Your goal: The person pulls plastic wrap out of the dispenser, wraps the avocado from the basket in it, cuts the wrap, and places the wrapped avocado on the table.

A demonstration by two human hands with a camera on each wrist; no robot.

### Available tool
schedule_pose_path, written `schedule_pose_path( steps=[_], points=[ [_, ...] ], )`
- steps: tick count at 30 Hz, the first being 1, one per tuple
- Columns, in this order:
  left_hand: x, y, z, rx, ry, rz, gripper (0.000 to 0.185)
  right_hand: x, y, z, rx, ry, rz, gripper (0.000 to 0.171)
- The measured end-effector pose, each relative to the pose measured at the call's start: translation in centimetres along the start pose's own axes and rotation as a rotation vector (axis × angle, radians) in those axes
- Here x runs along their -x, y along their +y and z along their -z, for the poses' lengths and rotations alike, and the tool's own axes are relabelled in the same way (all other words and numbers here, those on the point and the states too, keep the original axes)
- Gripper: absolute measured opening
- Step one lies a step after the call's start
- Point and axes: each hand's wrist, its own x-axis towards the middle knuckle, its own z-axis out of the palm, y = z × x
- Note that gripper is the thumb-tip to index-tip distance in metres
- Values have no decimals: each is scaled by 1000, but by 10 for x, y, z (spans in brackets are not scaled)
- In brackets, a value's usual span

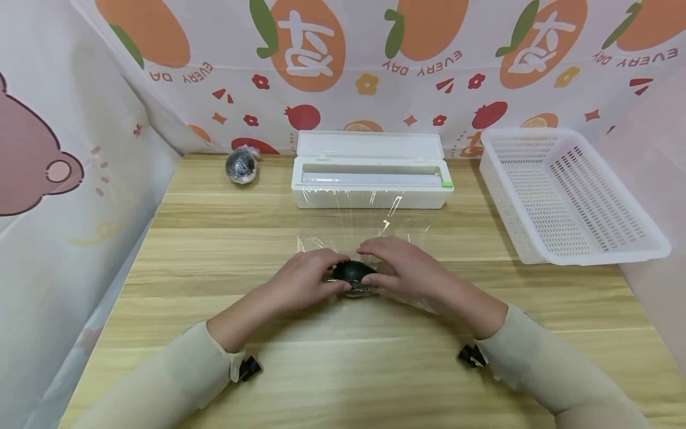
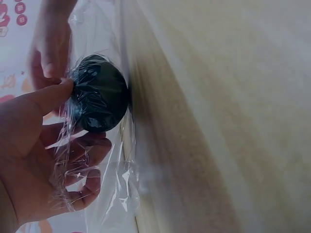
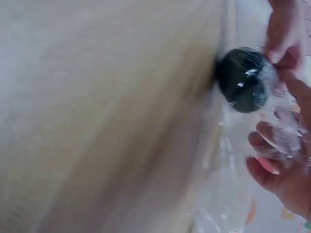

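Both my forearms reach inward over the table, sleeves to the wrists; my left hand (image 1: 305, 279) curls in from the left, thumb and fingers bent; my right hand (image 1: 404, 268) arches palm down opposite, fingertips (image 1: 370, 247) nearly meeting the left's.

- Dark ball (image 1: 352, 272): flanks covered by both hands, head view.
- Right wrist view: blurred throughout; right hand (image 3: 284, 165) cut off at 3 o'clock edge.
- Wrapped item (image 1: 242, 165), table's 11 o'clock corner: contents too small to identify.
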Motion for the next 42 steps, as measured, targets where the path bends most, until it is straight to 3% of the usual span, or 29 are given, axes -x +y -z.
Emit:
schedule_pose_path(
  steps=[5,8,13,19,33,42],
  points=[
    [-4,0,3,25,-45,41,47,10,-15,4,120,245,265,26],
    [-7,0,4,45,-72,72,46,17,-27,-5,89,246,339,22],
    [-10,-1,5,77,-100,90,43,25,-38,-20,-2,117,190,35],
    [-14,-5,4,106,-114,53,37,27,-34,-27,27,170,50,48],
    [-22,-9,6,158,-136,-2,40,22,-19,-30,174,213,36,46],
    [-23,-10,5,175,-151,-23,38,15,-11,-25,74,216,31,27]
  ],
)
